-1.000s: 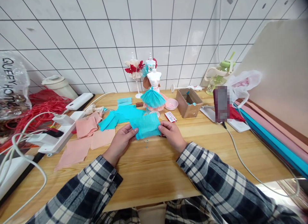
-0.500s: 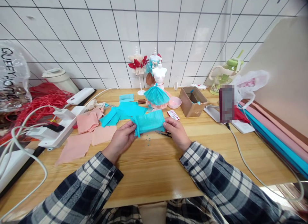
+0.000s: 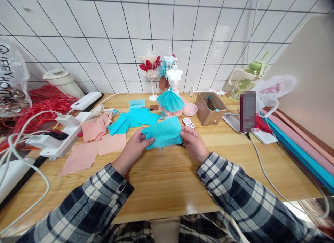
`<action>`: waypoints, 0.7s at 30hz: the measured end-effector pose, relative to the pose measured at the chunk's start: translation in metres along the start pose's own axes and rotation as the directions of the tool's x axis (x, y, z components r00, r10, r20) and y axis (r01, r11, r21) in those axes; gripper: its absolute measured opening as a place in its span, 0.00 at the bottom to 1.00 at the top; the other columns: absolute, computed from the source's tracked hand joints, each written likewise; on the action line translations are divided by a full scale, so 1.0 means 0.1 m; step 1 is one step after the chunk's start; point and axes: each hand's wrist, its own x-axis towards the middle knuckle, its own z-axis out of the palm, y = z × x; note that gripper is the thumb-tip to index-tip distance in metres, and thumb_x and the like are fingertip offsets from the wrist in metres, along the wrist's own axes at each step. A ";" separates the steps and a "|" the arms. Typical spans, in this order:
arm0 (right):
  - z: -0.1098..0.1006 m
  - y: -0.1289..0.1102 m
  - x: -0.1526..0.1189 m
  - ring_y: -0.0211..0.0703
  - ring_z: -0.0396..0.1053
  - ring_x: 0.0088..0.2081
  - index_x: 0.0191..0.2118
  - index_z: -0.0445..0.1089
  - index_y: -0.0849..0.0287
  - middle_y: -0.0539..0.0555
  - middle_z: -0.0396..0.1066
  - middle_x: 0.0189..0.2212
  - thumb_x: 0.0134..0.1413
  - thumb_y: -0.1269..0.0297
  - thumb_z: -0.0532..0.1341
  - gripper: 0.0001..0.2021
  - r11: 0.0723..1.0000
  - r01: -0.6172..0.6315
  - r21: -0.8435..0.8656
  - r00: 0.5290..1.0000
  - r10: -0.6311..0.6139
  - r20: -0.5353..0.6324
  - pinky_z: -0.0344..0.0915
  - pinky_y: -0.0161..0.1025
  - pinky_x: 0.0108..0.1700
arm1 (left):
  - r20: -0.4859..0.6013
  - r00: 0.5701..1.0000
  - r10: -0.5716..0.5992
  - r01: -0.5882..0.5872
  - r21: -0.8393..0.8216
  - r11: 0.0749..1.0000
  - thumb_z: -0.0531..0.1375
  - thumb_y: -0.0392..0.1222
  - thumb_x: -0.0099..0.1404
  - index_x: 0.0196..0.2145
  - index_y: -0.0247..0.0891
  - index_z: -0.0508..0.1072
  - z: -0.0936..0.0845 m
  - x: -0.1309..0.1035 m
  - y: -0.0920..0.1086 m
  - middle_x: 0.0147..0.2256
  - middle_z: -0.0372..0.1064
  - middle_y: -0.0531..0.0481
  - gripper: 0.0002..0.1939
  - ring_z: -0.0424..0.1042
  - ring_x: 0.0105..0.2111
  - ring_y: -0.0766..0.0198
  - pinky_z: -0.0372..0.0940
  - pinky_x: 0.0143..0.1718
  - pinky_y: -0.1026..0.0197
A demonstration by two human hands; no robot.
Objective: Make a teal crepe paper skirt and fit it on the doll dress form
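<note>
A turquoise piece of crepe paper (image 3: 164,133) is stretched between my hands above the wooden table. My left hand (image 3: 137,145) pinches its left end, thumb on the front. At the right edge, my right hand (image 3: 193,142) grips the paper between thumb and fingers. Just beyond stands a small white mannequin (image 3: 174,77) with a turquoise and pink ruffled skirt (image 3: 171,101). More turquoise sheets (image 3: 142,117) lie behind my left hand, and pink sheets (image 3: 112,144) are spread to its left. A dark tool is mostly hidden beside my right fingers.
Two more dressed mannequins (image 3: 151,67) stand near the tiled wall. Right of them are a pink bowl (image 3: 190,109), a cardboard box (image 3: 211,110) and a phone (image 3: 247,112) with a cable. A power strip (image 3: 65,138) and red shreds (image 3: 49,103) lie at left.
The left end of the crepe paper, folded over earlier, now lies flat and open. My left thumb has moved onto its front. The view has shifted slightly.
</note>
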 end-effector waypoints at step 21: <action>-0.09 -0.09 0.07 0.41 0.70 0.32 0.36 0.69 0.58 0.50 0.72 0.32 0.48 0.64 0.60 0.08 0.938 -0.012 0.345 0.994 0.049 -0.100 0.73 0.40 0.35 | 0.014 0.996 -0.092 0.089 -0.456 0.886 0.68 0.33 0.54 0.33 0.36 0.74 -0.10 0.01 0.06 0.29 0.74 0.53 0.08 0.74 0.27 0.68 0.74 0.29 0.65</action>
